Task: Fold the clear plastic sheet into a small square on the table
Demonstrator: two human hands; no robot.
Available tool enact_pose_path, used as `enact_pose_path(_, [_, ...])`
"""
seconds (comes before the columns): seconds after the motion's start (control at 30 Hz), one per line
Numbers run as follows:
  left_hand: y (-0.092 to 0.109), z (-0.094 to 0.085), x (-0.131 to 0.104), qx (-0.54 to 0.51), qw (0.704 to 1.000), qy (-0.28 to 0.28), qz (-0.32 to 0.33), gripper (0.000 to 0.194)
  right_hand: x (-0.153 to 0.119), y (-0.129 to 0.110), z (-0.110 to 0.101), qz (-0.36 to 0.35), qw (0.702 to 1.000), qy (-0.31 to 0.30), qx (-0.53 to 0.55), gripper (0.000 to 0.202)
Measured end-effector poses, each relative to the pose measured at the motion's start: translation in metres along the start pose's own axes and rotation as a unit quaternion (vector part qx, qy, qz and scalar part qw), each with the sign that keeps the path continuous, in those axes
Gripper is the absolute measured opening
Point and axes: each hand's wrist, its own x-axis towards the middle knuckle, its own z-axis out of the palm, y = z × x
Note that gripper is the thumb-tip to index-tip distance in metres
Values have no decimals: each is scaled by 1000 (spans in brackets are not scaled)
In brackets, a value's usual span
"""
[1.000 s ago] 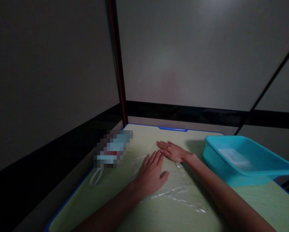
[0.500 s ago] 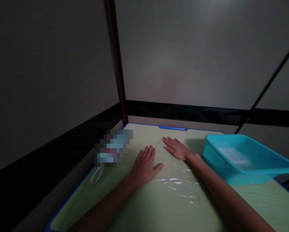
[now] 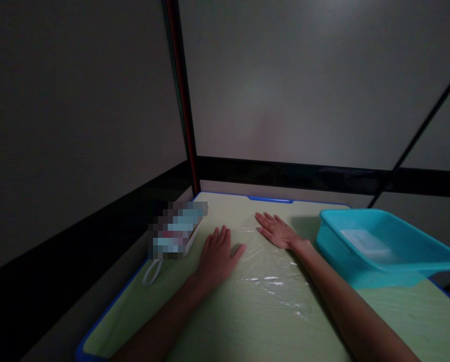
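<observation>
A clear, wrinkled plastic film or bag (image 3: 268, 271) lies flat on the pale green table (image 3: 217, 332). My left hand (image 3: 218, 256) rests palm down at the film's left side, with its fingers stretched and the thumb spread out to the right. Flat on the film's upper right part is my right hand (image 3: 276, 230), its fingers pointing to the upper left. Neither hand grips anything.
A turquoise plastic basin (image 3: 375, 271) stands on the right, with a whitish flat item (image 3: 366, 242) inside. At the left edge lies a blurred-out object (image 3: 178, 231) with a white loop strap (image 3: 152, 272). Walls rise behind and to the left.
My left hand has slid a little to the left over the surface, away from my right hand. My right hand is almost where it was.
</observation>
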Motion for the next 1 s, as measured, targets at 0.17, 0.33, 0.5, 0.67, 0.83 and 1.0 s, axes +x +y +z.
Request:
enact_pose_path(0.17, [-5,-1,5,2,1000,-10,-25,63,-2,1,-3,18,1000,-1,4,57])
enact_pose_path(0.33, [-11,0,5,38,999,-15,3,66,-2,3,-4,47,999,2,6,56])
enact_pose_path(0.5, [-17,0,2,39,999,-15,29,65,-3,10,-3,95,995,26,14,54])
enact_pose_path(0.67, [-12,-4,4,13,999,38,23,64,-1,4,-11,82,994,74,23,51])
enact_pose_path(0.83, [-1,-5,12,-35,991,121,52,47,7,-19,-20,15,995,94,39,43])
enact_pose_path(1.0, [-2,5,18,-54,994,65,65,46,9,-29,-15,-11,995,87,40,38])
